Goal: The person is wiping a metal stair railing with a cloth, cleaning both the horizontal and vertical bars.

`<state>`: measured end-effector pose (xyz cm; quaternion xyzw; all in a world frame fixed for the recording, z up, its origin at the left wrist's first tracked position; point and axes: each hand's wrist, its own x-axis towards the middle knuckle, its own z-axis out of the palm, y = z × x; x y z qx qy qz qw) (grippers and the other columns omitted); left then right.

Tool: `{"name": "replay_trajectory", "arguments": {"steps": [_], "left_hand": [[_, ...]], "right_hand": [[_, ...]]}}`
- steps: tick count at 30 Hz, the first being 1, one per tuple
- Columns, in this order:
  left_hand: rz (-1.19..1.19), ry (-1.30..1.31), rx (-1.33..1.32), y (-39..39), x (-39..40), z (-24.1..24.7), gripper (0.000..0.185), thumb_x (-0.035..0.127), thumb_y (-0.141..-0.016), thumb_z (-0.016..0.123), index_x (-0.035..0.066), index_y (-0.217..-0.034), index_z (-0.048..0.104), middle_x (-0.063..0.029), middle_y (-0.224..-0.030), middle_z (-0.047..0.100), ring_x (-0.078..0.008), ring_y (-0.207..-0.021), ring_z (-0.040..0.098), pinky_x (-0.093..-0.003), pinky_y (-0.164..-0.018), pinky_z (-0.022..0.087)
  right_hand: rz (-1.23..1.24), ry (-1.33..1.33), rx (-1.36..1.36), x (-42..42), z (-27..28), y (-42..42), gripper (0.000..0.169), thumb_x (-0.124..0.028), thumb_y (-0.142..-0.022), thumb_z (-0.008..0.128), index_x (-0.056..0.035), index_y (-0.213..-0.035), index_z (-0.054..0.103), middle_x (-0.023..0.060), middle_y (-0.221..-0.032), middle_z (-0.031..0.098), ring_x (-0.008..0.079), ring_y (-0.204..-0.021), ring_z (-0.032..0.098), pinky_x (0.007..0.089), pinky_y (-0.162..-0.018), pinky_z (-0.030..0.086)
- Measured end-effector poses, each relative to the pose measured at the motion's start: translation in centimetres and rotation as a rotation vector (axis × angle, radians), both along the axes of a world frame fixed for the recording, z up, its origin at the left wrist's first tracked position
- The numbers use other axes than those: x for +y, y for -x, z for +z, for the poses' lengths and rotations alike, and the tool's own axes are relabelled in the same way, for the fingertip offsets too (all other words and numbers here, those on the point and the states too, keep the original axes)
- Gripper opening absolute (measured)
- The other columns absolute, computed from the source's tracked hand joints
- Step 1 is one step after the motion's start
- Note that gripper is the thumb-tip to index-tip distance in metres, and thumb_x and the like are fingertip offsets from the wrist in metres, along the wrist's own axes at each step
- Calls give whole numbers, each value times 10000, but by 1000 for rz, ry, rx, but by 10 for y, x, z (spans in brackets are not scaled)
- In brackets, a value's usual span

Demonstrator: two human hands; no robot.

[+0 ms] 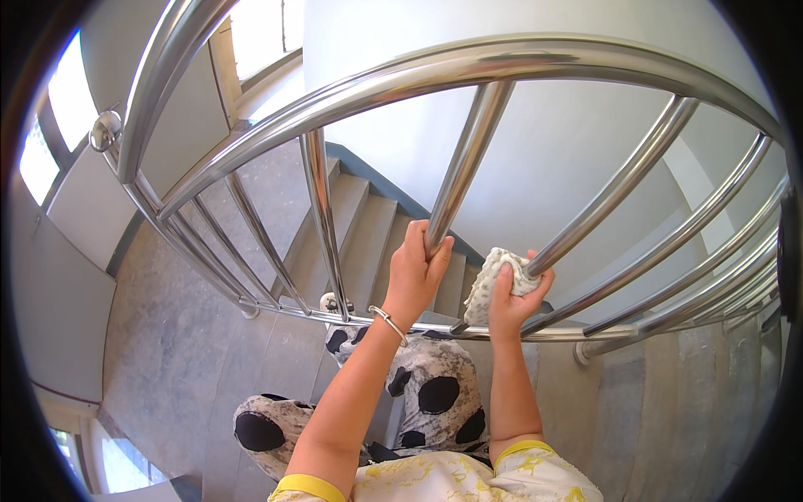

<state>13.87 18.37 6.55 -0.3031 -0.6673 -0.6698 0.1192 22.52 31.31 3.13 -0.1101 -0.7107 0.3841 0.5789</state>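
A polished metal stair railing curves across the view, its thick handrail [477,58] at the top and upright bars below. My left hand [417,263], with a bangle [389,325] at the wrist, is closed around a metal baluster [470,157] near the middle. To its right, my right hand [519,295] holds a crumpled, speckled white cloth [486,288] against the lower part of the neighbouring baluster [615,188]. Part of the cloth is hidden behind my thumb and palm. Below both hands runs the railing's bottom rail [433,331].
Beyond the bars, concrete stairs [361,232] descend beside a pale wall [401,150] with a dark skirting. More steps [665,389] lie at the lower right. Another curved handrail [166,81] rises at the upper left. My bent legs in spotted trousers [433,383] are close to the bottom rail.
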Motion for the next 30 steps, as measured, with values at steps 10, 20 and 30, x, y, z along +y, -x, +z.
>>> {"name": "replay_trajectory", "arguments": {"steps": [10,20,30], "left_hand": [[0,-11,16,1,0,0,240,191,-884,593,30,-971,437,-105,-611,494,-260,-507,498,-333,-483,396],[2,-7,22,1,0,-1,245,186,-883,595,30,-976,431,-109,-618,500,-273,-514,504,-336,-483,397],[-13,4,1,0,1,0,242,199,-890,582,34,-986,434,-109,-630,515,-262,-529,519,-337,-496,404]], "right_hand": [[-2,3,-34,1,-23,-3,385,-36,-822,589,1,-1156,400,82,-1068,443,140,-943,473,274,-836,418],[57,83,-64,-3,-48,-7,390,-43,-810,596,-8,-1145,399,78,-1066,438,150,-967,454,284,-865,395],[160,223,-68,-4,-67,-10,355,-83,-797,654,-11,-1078,450,60,-1007,499,117,-887,503,253,-785,440]]}}
